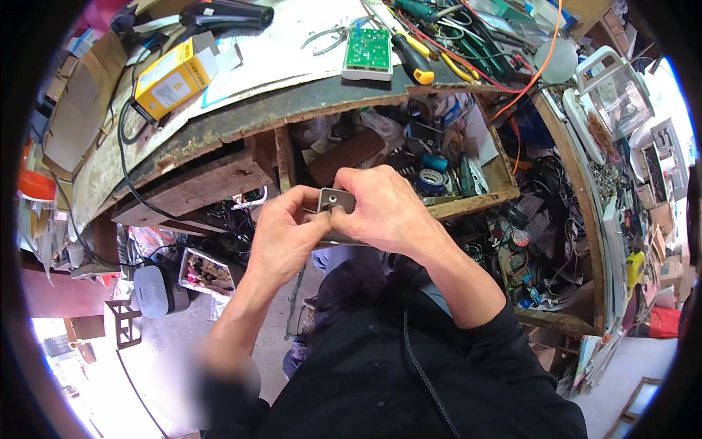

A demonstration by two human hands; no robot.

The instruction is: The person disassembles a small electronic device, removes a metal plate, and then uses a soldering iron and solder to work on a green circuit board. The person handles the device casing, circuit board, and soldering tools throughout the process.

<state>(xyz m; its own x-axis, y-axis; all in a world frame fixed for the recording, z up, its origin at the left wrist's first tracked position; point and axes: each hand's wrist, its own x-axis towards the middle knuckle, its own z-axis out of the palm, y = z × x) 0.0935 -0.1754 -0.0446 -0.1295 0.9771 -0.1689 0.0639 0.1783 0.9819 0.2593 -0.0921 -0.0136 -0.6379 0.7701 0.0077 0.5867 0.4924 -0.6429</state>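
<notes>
Over the front of an open drawer, both of my hands meet on a small grey metal piece [333,197], boxlike with rounded corners and a round fitting or hole on its face. My left hand [281,238] grips its left side between thumb and fingers. From the right, my right hand [387,212] closes on it, with the thumb pressed to the face near the left thumb. The fingers cover much of the piece, so its full shape is hidden. Whether a smaller part sits between the thumbs, I cannot tell.
The wooden drawer [472,201] holds a tape roll [431,180] and jumbled parts. On the bench lie a green circuit board [369,50] in a white case, a yellow-black screwdriver [413,60], pliers [327,38] and a yellow box [172,79]. An orange cable [547,62] hangs at right.
</notes>
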